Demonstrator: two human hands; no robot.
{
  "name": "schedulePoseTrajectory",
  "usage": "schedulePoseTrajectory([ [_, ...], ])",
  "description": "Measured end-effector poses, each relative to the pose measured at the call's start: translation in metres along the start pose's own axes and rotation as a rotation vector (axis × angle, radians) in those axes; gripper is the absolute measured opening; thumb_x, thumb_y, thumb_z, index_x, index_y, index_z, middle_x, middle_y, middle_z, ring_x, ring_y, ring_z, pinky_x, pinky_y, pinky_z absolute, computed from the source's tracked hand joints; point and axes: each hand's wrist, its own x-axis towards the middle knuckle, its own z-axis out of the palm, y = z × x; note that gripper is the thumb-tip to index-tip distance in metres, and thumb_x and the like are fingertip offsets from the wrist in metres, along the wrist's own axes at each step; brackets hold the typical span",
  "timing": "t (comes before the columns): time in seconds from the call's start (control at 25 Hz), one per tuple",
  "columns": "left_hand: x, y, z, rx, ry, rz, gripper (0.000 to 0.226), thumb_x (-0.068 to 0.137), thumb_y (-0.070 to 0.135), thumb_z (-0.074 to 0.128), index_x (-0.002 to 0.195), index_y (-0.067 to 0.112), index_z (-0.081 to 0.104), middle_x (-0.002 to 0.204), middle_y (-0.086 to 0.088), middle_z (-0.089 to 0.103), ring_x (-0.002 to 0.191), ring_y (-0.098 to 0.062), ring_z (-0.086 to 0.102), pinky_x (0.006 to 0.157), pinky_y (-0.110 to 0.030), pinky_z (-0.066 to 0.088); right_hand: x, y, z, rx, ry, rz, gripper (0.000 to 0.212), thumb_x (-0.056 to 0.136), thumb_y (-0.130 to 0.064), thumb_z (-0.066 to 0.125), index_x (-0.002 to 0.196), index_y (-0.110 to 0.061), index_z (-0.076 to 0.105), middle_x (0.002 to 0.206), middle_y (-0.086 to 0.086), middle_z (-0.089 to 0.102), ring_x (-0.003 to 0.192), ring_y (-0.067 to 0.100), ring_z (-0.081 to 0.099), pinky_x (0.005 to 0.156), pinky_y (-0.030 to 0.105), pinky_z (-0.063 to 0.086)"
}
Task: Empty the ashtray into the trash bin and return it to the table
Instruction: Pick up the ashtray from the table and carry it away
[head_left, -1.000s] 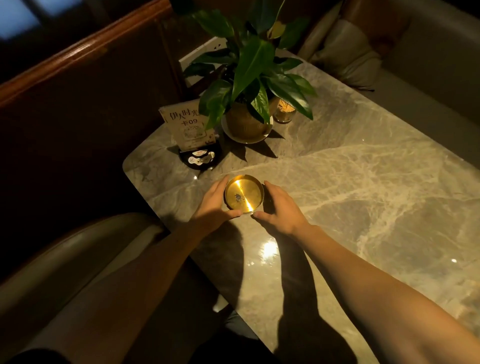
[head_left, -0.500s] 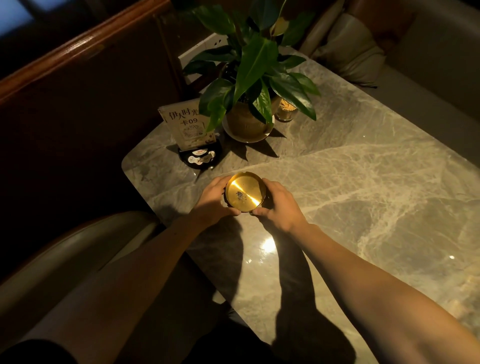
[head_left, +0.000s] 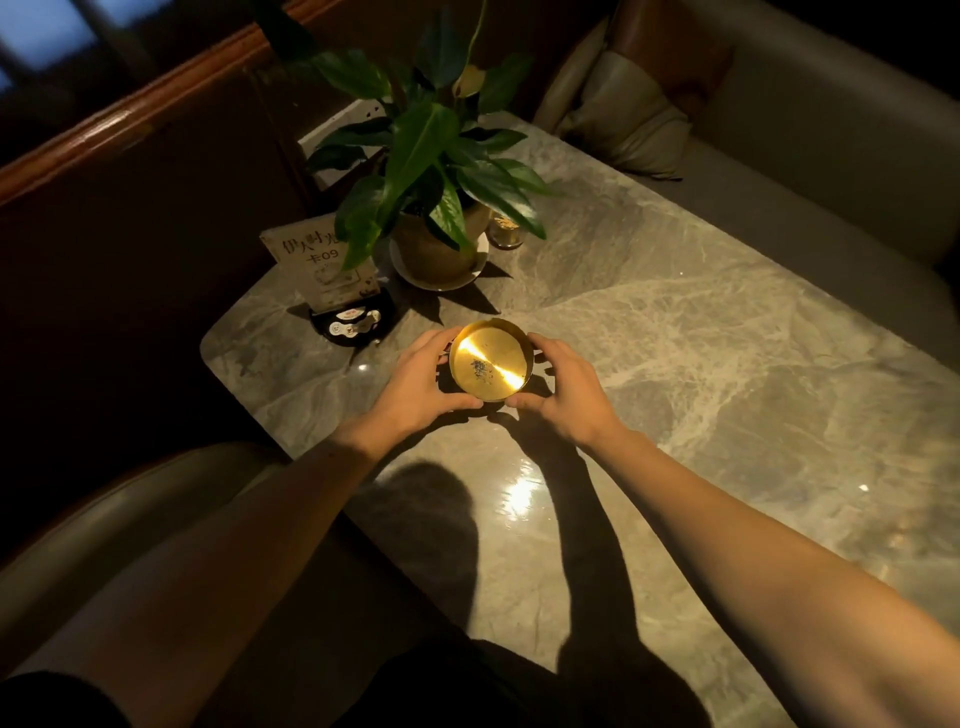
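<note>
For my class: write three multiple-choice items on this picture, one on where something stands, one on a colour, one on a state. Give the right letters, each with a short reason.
1. Where does the potted plant stand relative to the ashtray?
A. Beyond it, farther from the person
B. Between it and the person
C. On the floor

2. What colour is the ashtray?
A. Blue
B. Gold
C. White

3. What is the state of the ashtray?
A. Upside down
B. Emptied clean
C. Upright, with dark ash in it, held by both hands

Answers:
1 A: the plant sits at the far end of the marble table, past the ashtray.
2 B: its inside shines golden under the light.
3 C: a dark speck of ash lies in its middle, and the left hand and right hand cup its sides.
</note>
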Motion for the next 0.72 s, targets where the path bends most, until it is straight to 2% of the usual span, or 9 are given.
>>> schedulePoseTrajectory([
  [0.08,0.001,0.02,0.009,-0.013,-0.012,0.042,0.093,0.058,0.025,0.091,0.139,0.02,0.045,0.13,0.008,0.047,0.117,-0.004,0.045,0.093,-0.006,0.036,-0.015,0.005,-0.02,0.022,0.05,-0.004,0.085,0.071,-0.031,0.084,0.143,-0.014,0.042,0.138,0.006,0.053,0.118,0.015,0.052,0.103,0.039,0.046],
  [0.2,0.003,0.057,0.03,-0.057,-0.051,0.122,0.092,0.058,0.025,0.092,0.138,0.02,0.047,0.134,0.004,0.049,0.119,-0.006,0.047,0.098,-0.015,0.039,-0.048,0.018,-0.056,0.067,0.137,0.012,0.082,0.071,-0.03,0.084,0.141,-0.016,0.044,0.135,0.004,0.055,0.111,0.008,0.051,0.098,0.028,0.045],
  [0.36,-0.001,0.114,0.073,-0.126,-0.114,0.204,0.091,0.057,0.024,0.092,0.137,0.024,0.047,0.13,0.006,0.05,0.119,-0.009,0.05,0.1,-0.02,0.041,-0.105,0.047,-0.109,0.104,0.262,0.04,0.079,0.069,-0.032,0.086,0.138,-0.018,0.048,0.132,0.0,0.057,0.112,0.009,0.054,0.097,0.026,0.045],
  [0.48,-0.009,0.162,0.111,-0.14,-0.158,0.284,0.091,0.056,0.029,0.092,0.135,0.029,0.047,0.126,0.01,0.049,0.117,-0.009,0.052,0.1,-0.022,0.043,-0.154,0.071,-0.148,0.118,0.345,0.074,0.079,0.069,-0.033,0.086,0.137,-0.02,0.05,0.13,-0.006,0.057,0.111,0.006,0.054,0.094,0.019,0.044],
  [0.64,-0.026,0.227,0.168,-0.171,-0.232,0.361,0.091,0.056,0.028,0.092,0.135,0.028,0.047,0.126,0.011,0.049,0.116,0.005,0.048,0.096,-0.006,0.039,-0.223,0.11,-0.193,0.148,0.455,0.125,0.08,0.068,-0.037,0.086,0.137,-0.023,0.05,0.132,-0.009,0.056,0.117,0.007,0.054,0.101,0.032,0.048],
  [0.72,-0.037,0.256,0.198,-0.175,-0.26,0.382,0.091,0.057,0.027,0.092,0.135,0.028,0.047,0.127,0.01,0.049,0.117,0.008,0.047,0.097,-0.006,0.039,-0.256,0.131,-0.212,0.183,0.502,0.15,0.079,0.067,-0.038,0.086,0.137,-0.025,0.05,0.133,-0.008,0.057,0.119,0.006,0.053,0.102,0.037,0.049],
])
